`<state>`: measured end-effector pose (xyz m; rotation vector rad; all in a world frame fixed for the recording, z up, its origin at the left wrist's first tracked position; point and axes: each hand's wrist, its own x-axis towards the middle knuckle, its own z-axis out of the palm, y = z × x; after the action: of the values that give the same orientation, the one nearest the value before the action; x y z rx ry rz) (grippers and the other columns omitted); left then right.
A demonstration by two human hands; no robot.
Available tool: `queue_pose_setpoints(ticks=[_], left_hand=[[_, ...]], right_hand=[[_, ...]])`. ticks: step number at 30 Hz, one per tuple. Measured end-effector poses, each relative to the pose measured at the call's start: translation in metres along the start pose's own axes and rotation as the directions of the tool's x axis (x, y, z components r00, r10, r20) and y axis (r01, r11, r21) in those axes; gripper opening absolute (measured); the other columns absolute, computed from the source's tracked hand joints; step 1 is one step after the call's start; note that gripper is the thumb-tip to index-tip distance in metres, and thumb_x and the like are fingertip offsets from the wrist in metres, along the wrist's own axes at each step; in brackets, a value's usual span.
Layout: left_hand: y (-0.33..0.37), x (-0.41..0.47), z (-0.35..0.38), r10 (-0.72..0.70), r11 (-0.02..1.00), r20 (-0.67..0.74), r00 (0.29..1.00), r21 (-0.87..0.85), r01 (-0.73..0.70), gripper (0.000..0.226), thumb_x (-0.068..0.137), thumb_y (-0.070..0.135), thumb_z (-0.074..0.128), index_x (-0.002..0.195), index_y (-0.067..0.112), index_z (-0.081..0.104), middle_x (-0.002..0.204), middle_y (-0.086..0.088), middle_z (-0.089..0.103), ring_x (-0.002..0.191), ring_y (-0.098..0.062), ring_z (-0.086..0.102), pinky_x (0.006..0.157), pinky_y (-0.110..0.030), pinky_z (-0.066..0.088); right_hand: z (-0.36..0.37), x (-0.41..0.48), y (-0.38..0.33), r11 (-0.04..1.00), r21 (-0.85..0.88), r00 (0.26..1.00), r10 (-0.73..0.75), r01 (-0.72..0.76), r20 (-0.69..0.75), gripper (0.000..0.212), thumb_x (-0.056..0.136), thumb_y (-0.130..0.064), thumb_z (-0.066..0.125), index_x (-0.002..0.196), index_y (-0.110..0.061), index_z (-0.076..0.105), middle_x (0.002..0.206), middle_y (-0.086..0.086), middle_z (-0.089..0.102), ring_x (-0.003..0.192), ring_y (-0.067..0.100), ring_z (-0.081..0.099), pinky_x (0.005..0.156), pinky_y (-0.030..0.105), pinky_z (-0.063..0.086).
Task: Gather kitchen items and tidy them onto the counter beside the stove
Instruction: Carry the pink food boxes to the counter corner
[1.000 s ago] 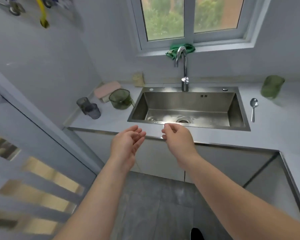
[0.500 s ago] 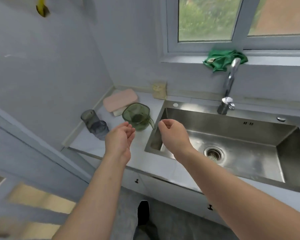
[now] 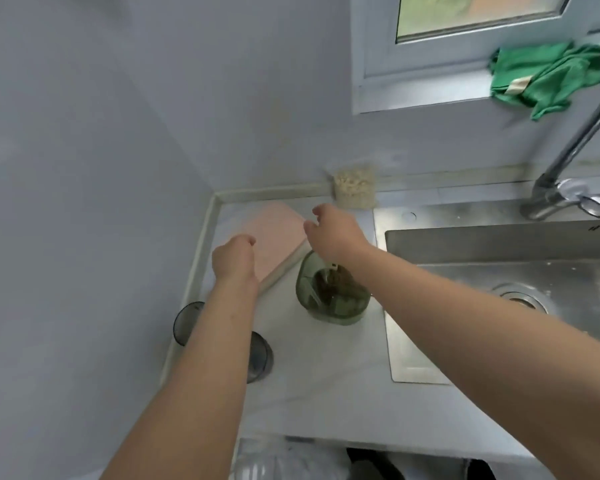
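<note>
Big change vs a sec ago: I've closed in on the far-left corner of the counter (image 3: 326, 386), and both arms now reach well past the near edge instead of hanging in front of the sink (image 3: 499, 271). My left hand (image 3: 234, 259) is over the near-left part of the pink board (image 3: 278, 233), fingers curled down and narrow, holding nothing; can't tell if it's touching the board yet or just above it. My right hand (image 3: 335, 232) is further in, over the board's right corner and above the far rim of the green cup (image 3: 331, 294), fingers loosely spread w/ thumb & index apart, also empty. The green cup sits just right of the board, btwn it and the sink, w/ what looks like a utensil inside, tho it's blurry. Two dark grey cups (image 3: 187, 322) stand near-left, partly hidden under my left forearm. A clear bag of beige bits (image 3: 354, 187) leans at the far wall, behind my right hand. Green cloth (image 3: 548, 76) is on the window sill, tap (image 3: 568, 168) far right. No stove in view, so the drop spot is elsewhere. My read: nothing's gathered yet, this is the reach for the first pickup, prob the board w/ both hands, or board + cup. Risk: my right forearm crosses right over the cup and could tip it.
</note>
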<state>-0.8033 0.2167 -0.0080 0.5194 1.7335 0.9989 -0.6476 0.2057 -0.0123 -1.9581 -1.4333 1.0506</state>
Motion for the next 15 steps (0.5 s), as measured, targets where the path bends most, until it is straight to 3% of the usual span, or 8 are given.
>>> queue_pose_setpoints(ticks=[1, 4, 11, 15], left_hand=[[0.002, 0.015, 0.000, -0.022, 0.999, 0.003, 1.000, 0.031, 0.022, 0.004, 0.085, 0.012, 0.061, 0.086, 0.010, 0.057, 0.104, -0.011, 0.062, 0.095, -0.029, 0.060, 0.093, -0.051, 0.052], [-0.001, 0.053, -0.002, -0.091, 0.990, 0.017, 0.996, 0.110, 0.088, 0.019, 0.089, 0.013, 0.057, 0.108, 0.012, 0.057, 0.095, -0.008, 0.059, 0.083, -0.028, 0.057, 0.086, -0.047, 0.054], [-0.028, 0.126, -0.005, -0.275, 0.959, 0.064, 0.959, 0.094, 0.268, 0.037, 0.084, 0.012, 0.051, 0.121, 0.013, 0.056, 0.116, -0.012, 0.060, 0.105, -0.035, 0.060, 0.091, -0.059, 0.052], [-0.032, 0.138, -0.005, -0.301, 0.949, 0.032, 0.953, 0.113, 0.295, 0.029, 0.090, 0.009, 0.050, 0.119, 0.011, 0.051, 0.116, -0.009, 0.054, 0.102, -0.031, 0.055, 0.081, -0.042, 0.050]], right_hand=[[0.008, 0.018, -0.004, 0.999, -0.037, 0.999, 0.027, -0.025, 0.027, 0.051, 0.103, -0.027, 0.042, 0.150, -0.009, 0.034, 0.149, 0.010, 0.046, 0.134, 0.028, 0.046, 0.107, 0.033, 0.038], [0.025, 0.059, -0.006, 0.987, -0.152, 0.995, 0.057, -0.045, 0.076, 0.048, 0.103, -0.027, 0.042, 0.145, -0.003, 0.037, 0.147, 0.014, 0.046, 0.133, 0.029, 0.045, 0.104, 0.032, 0.038], [0.062, 0.112, -0.004, 0.962, -0.244, 0.975, 0.161, -0.120, 0.154, 0.048, 0.103, -0.029, 0.042, 0.141, -0.001, 0.037, 0.143, 0.017, 0.046, 0.129, 0.032, 0.047, 0.099, 0.034, 0.041], [0.071, 0.128, -0.002, 0.948, -0.278, 0.963, 0.206, -0.153, 0.173, 0.040, 0.103, -0.022, 0.042, 0.136, 0.000, 0.046, 0.141, 0.016, 0.050, 0.129, 0.030, 0.049, 0.100, 0.032, 0.041]])
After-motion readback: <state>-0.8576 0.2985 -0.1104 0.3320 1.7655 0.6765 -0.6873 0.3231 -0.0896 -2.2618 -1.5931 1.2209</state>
